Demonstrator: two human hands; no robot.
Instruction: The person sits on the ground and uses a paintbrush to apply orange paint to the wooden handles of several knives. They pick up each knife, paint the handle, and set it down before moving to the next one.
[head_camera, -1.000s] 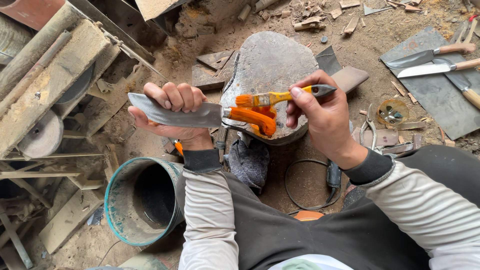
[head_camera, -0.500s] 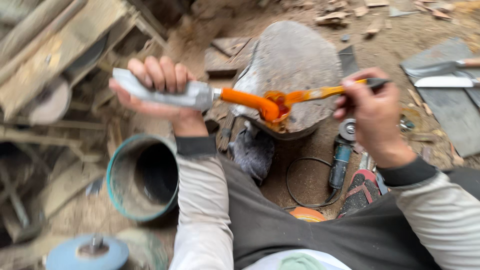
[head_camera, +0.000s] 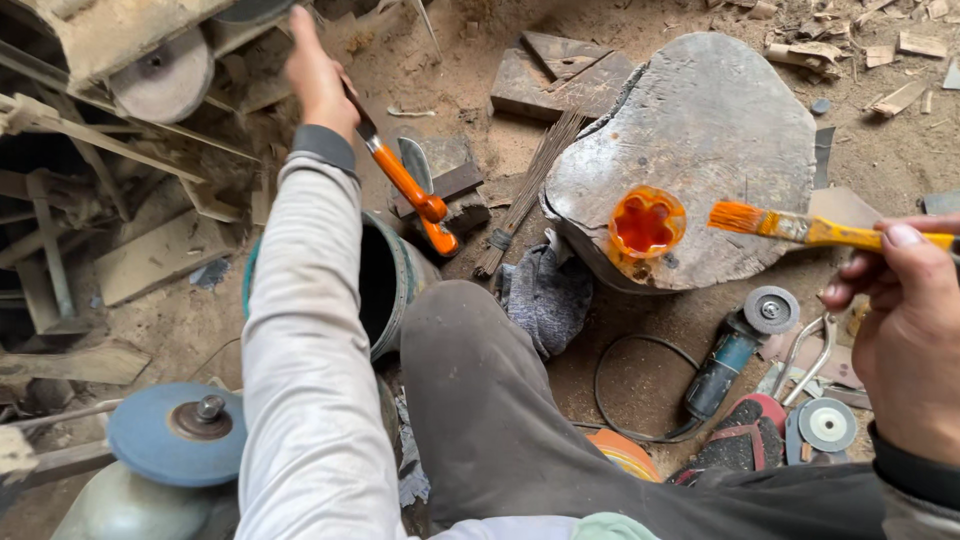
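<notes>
Left hand (head_camera: 318, 75): upper left of frame, arm stretched out, fingers clamped on blade end of a knife (head_camera: 405, 185); its orange-painted handle points down toward frame centre, hanging over the bucket (head_camera: 395, 275) rim.
Right hand (head_camera: 905, 330): right edge of frame, fingers pinched together on a yellow-handled brush (head_camera: 800, 228); orange bristles point left, just beside the paint cup, not touching it.
Paint cup (head_camera: 646, 222): small clear cup w/ orange paint, sits at lower edge of the grey stone slab (head_camera: 700, 130), centre-right of frame. Orange run-off shows below it on the slab edge.
Floor items: angle grinder (head_camera: 735, 350) w/ cord at lower right, loose grinding disc (head_camera: 826, 424) beside it, grey rag (head_camera: 545, 295) at slab foot, blue grinding wheel (head_camera: 175, 430) at lower left.
Risk 1: handle looks wet. Judged likely to smear if it brushes the bucket rim, sleeve or scrap timber at upper left.
Risk 2: bare fingers grip the blade; a slip or twist could cut. Cause: 1-handed hold at full reach.
Risk 3: cup stands near slab edge; a brush knock or knee bump could tip paint onto rag and grinder cord.
Risk 4: loaded bristles held over open ground; drips probable on slab or trouser leg.
Risk 5: dust and grit all round; could stick to fresh coat if knife is laid down anywhere here.
</notes>
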